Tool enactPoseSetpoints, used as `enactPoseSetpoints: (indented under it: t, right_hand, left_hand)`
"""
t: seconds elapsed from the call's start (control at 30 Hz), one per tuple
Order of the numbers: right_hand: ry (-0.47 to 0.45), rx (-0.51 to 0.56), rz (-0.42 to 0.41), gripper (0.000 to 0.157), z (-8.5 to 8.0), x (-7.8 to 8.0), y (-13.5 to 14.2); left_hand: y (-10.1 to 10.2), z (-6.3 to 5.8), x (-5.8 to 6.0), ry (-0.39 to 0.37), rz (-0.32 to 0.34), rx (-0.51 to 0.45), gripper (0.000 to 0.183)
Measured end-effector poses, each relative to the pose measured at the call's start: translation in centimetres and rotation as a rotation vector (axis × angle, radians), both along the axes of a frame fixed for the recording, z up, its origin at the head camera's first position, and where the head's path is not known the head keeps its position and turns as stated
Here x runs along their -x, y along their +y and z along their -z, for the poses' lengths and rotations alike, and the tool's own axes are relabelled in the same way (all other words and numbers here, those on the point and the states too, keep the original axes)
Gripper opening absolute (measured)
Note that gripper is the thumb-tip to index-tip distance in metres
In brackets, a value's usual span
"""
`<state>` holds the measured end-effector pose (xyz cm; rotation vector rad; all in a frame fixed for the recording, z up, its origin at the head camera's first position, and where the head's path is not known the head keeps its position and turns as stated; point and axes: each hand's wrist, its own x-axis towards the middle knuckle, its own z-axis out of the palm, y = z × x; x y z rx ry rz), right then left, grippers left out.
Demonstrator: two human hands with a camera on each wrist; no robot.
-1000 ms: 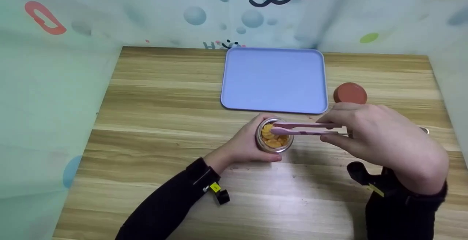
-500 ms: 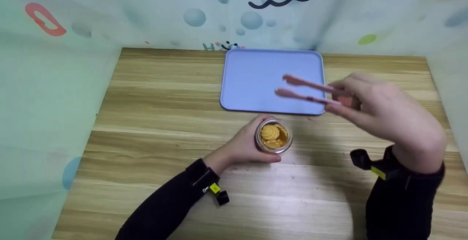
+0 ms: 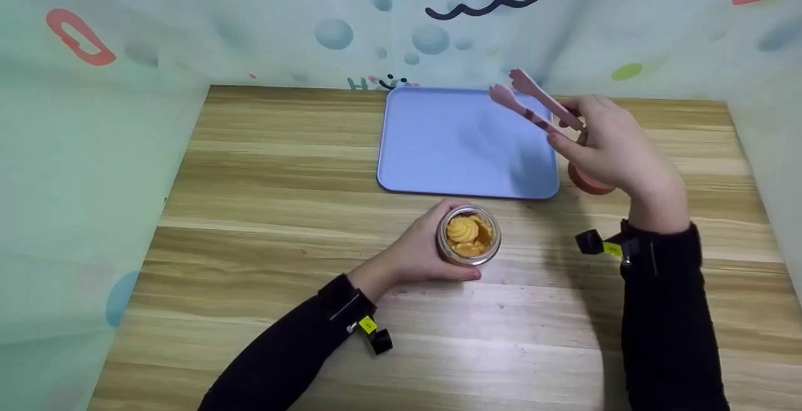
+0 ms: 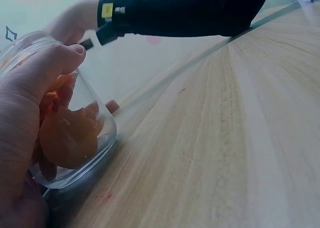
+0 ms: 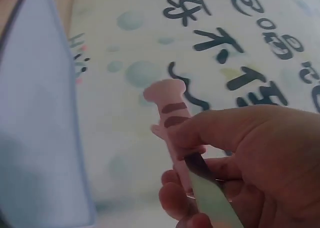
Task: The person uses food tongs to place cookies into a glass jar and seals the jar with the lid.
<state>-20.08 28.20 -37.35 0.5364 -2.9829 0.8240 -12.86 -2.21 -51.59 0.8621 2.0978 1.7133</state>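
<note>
My left hand [image 3: 423,245] grips a clear glass jar [image 3: 495,251] that stands uncapped near the table's middle. Swirled golden cookies [image 3: 463,230] fill it close to the rim; the left wrist view shows a round cookie [image 4: 70,138] through the glass. Over the blue tray's right side, my right hand [image 3: 617,141] holds pink tongs [image 3: 529,110] between thumb and fingers. Their tips stand apart with nothing between them. In the right wrist view the thumb lies along the striped arm of the tongs [image 5: 172,107].
A blue tray [image 3: 432,148] lies at the back of the table [image 3: 269,210], against the printed backdrop. A reddish-brown lid [image 3: 589,182] sits beside the tray's right edge, partly covered by my right hand. Cloth walls rise at both sides.
My right hand has lifted the tongs from the jar's mouth and carried them back over the tray, their tips spreading apart. The left hand and jar have stayed in place.
</note>
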Motion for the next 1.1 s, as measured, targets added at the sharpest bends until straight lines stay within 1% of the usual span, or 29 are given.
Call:
enactPoseSetpoints:
  t: [0.13,0.33,0.47,0.57,0.73,0.9,1.0,1.1]
  right_hand:
    - [-0.031,0.027,0.027,0.052,2.0,1.0,-1.1]
    - [-0.009,0.050,0.032,0.049,5.8,2.3,-4.2]
    - [0.021,0.019,0.020,0.046,7.8,2.7,-5.8]
    - [0.025,-0.014,0.013,0.046,8.7,2.6,-6.4]
    - [0.024,-0.030,0.019,0.051,9.3,2.5,-6.8]
    - [0.016,-0.030,0.008,0.059,9.4,2.6,-6.5]
    - [-0.010,-0.032,0.004,0.068,8.8,2.7,-5.8]
    - [-0.036,-0.012,0.034,0.072,7.5,2.8,-4.2]
  left_hand:
    - [-0.1,0.1,0.0,-0.001,-0.002,-0.002,0.098]
    - [-0.2,0.1,-0.1,0.005,-0.006,0.001,0.100]
    - [-0.2,0.0,-0.1,0.012,-0.012,0.015,0.100]
    - [-0.2,-0.1,-0.1,0.005,-0.010,0.025,0.100]
    - [-0.1,-0.4,0.0,-0.008,-0.001,0.011,0.099]
    - [-0.1,-0.4,0.0,-0.017,0.000,0.008,0.098]
    - [-0.1,-0.3,0.0,-0.022,-0.001,0.007,0.099]
    - [-0.1,-0.3,-0.1,-0.025,0.001,0.000,0.099]
